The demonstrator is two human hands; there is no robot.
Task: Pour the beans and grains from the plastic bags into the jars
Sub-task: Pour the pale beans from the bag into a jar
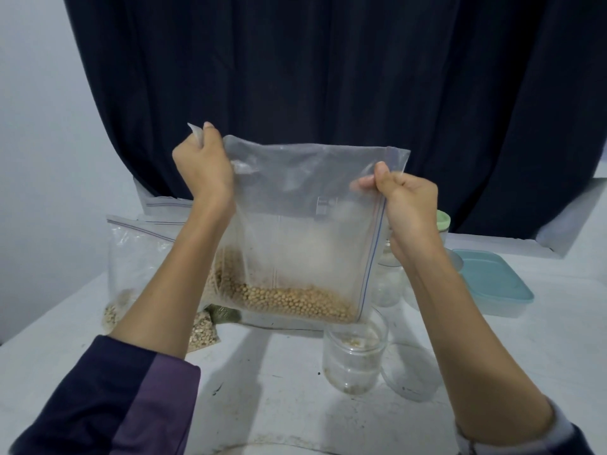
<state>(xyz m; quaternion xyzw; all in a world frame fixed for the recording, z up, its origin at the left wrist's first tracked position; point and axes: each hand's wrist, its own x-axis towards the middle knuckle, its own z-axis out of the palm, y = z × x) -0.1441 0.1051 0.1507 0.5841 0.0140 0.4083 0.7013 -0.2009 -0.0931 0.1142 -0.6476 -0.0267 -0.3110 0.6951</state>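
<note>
A dark curtain (pixel 328 77) hangs behind the white table (pixel 279 389). Above the table a person holds up a clear zip bag (pixel 305 224), turned on its side, with soybeans (pixel 295 302) heaped along its low edge. The left hand (pixel 202 169) pinches one upper corner; the right hand (pixel 405 198) grips the zip edge, fingers curled. Just under the bag's lower right corner stands an open clear jar (pixel 354 356). A teal-lidded container (pixel 492 284) sits to the right, and another bean bag (pixel 131 264) to the left.

Clear zip bag (pixel 305 224), held upright, tan beans (pixel 295 302) pooled at bottom; open jar (pixel 354 356) stands below its right corner.
</note>
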